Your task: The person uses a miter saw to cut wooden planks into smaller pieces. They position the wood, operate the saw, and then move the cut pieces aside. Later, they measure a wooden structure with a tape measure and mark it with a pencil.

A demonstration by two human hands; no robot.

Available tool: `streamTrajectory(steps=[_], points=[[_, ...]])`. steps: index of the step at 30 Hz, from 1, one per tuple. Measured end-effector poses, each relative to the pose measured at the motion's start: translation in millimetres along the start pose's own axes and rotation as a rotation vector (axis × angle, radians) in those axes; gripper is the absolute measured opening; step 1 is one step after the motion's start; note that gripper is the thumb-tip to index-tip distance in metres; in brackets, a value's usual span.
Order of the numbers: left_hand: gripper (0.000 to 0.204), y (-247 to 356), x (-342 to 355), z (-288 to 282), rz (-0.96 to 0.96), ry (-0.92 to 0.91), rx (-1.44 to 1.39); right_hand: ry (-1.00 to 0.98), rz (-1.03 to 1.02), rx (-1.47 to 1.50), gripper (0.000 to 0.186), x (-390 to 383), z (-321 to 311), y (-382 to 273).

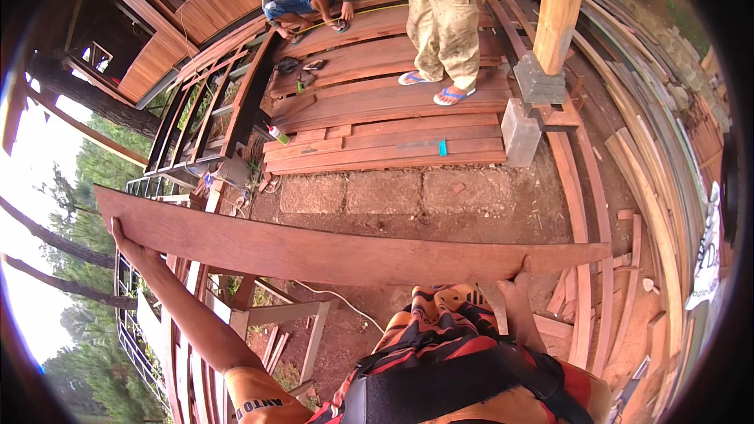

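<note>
we hold a plank (314,250) across the middle of the frame, its broad reddish-brown face toward us and its left end higher than its right. our left hand (138,253) grips the lower edge near the left end, thumb up on the face; our right hand (514,289) grips the lower edge toward the right end, thumb on the face too. the other fingers of both hands are mostly hidden. at the lower left stands a pale frame (318,338), with thin strips (273,349) near it. past the plank, at the upper centre, boards (377,114) lie in rows, with a bottle (278,135) at their left and a turquoise piece (442,148) near their front edge. a person in beige trousers (448,20) stands on them; another person (309,1) crouches farther left, by a yellow tape (373,10). a post (559,16) rises at the upper right.
</note>
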State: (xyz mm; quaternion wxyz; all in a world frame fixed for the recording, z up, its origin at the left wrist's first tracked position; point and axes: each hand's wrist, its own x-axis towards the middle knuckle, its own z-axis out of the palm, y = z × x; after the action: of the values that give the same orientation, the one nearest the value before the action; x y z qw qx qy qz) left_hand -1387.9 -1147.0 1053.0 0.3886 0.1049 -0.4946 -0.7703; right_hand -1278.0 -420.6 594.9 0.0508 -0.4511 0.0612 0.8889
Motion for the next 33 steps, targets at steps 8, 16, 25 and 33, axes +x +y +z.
streamTrajectory(steps=[8,16,25,33], points=[[0.053,-195,139,94,0.003,0.183,0.159,0.043,-0.007,-0.094,0.068,74,69,145],[0.031,-340,301,144,0.062,0.137,0.225,0.04,0.095,-0.175,0.048,160,197,313],[0.043,-273,485,161,0.204,0.366,0.598,-0.403,0.522,-0.404,0.052,209,277,479],[0.059,-230,663,132,0.242,0.458,0.665,-0.166,0.362,-0.572,0.049,225,404,641]])
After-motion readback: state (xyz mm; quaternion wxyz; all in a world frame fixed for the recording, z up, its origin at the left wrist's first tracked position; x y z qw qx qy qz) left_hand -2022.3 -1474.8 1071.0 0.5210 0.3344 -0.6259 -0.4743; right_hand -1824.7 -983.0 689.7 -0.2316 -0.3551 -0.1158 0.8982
